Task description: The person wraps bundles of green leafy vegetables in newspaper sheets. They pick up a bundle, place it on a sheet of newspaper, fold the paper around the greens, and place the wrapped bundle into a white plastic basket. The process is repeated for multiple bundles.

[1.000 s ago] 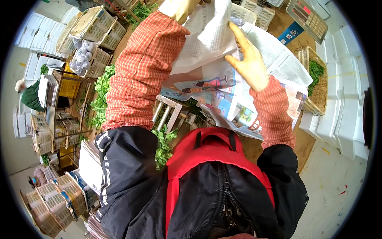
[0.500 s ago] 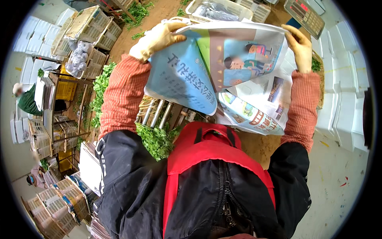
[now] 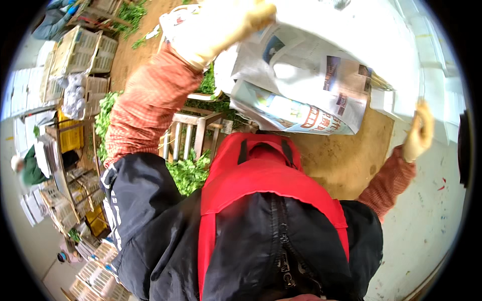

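Note:
My left hand (image 3: 226, 32), in a pale glove, is raised at the upper middle. Its fingers are curled at the edge of a bright white sheet (image 3: 346, 37); glare washes out the details. Below the sheet lie printed newspapers (image 3: 301, 70) and a folded colourful printed paper (image 3: 296, 113) at the table's near side. My right hand (image 3: 419, 131), also gloved, is stretched far to the right beside white boxes. Its fingers are closed, but what they hold cannot be made out against the pale background.
Leafy greens (image 3: 188, 173) lie by a slatted wooden frame (image 3: 188, 133) left of my red apron (image 3: 271, 185). Plastic crates (image 3: 83, 52) stand at the upper left, and white boxes (image 3: 437, 85) line the right. A person in green (image 3: 35, 165) is at the far left.
The colourful printed sheet held up between my hands has given way to a bright white expanse. My right hand has moved right and down; my left hand has risen and moved right.

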A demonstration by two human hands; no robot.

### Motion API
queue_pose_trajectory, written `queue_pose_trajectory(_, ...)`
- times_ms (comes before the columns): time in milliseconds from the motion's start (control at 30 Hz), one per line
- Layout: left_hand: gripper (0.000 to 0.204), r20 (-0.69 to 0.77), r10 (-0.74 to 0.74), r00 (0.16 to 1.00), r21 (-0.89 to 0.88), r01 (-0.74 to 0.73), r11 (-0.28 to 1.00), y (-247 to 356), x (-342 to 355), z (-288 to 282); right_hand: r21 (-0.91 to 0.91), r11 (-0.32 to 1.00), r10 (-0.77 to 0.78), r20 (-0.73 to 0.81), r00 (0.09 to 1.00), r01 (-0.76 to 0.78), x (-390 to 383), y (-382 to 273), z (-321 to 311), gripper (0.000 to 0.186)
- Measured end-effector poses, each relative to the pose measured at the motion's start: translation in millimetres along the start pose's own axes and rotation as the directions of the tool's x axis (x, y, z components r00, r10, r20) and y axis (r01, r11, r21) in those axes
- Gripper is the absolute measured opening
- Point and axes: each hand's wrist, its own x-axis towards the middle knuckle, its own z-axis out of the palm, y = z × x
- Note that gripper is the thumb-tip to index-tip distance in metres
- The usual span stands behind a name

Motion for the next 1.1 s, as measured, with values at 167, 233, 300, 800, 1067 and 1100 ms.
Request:
queue_pose_trajectory(167, 0.014, 0.222, 0.428, 0.876, 0.512, -0.478, 0.713, -76.9, -7.7, 156.0, -0.093, 0.901, 0.433, 0.166, 0.886, -0.423, -131.3, 73.9, 25.9, 0.02)
queue_pose_trajectory(233, 0.015, 0.362, 0.353, 0.862, 0.574, -0.505, 0.645, -93.2, -17.3, 201.8, -0.158, 0.835, 0.55, 0.254, 0.796, -0.527, -163.6, 101.8, 35.7, 0.018)
queue_pose_trajectory(300, 0.017, 0.491, 0.229, 0.841, 0.534, -0.498, 0.684, -96.4, -20.2, 223.9, -0.198, 0.788, 0.613, 0.328, 0.719, -0.582, -187.4, 126.9, 45.1, 0.017)
queue_pose_trajectory(800, 0.055, -0.149, -0.099, 0.984, 0.569, 0.167, 0.805, -156.3, 88.7, 281.0, -0.375, 0.925, 0.118, 0.446, 0.887, 0.066, -34.9, 164.8, 263.2, 0.062)
queue_pose_trajectory(1067, 0.069, 0.408, -0.345, 0.845, 0.661, -0.013, 0.75, -271.5, 57.8, 375.5, -0.561, 0.816, 0.34, 0.658, 0.672, 0.136, -199.6, 261.5, 364.0, 0.065)
queue_pose_trajectory(1100, 0.068, 0.468, -0.372, 0.801, 0.64, -0.017, 0.768, -272.9, 57.4, 381.8, -0.547, 0.825, 0.336, 0.675, 0.656, 0.14, -202.9, 266.1, 363.6, 0.065)
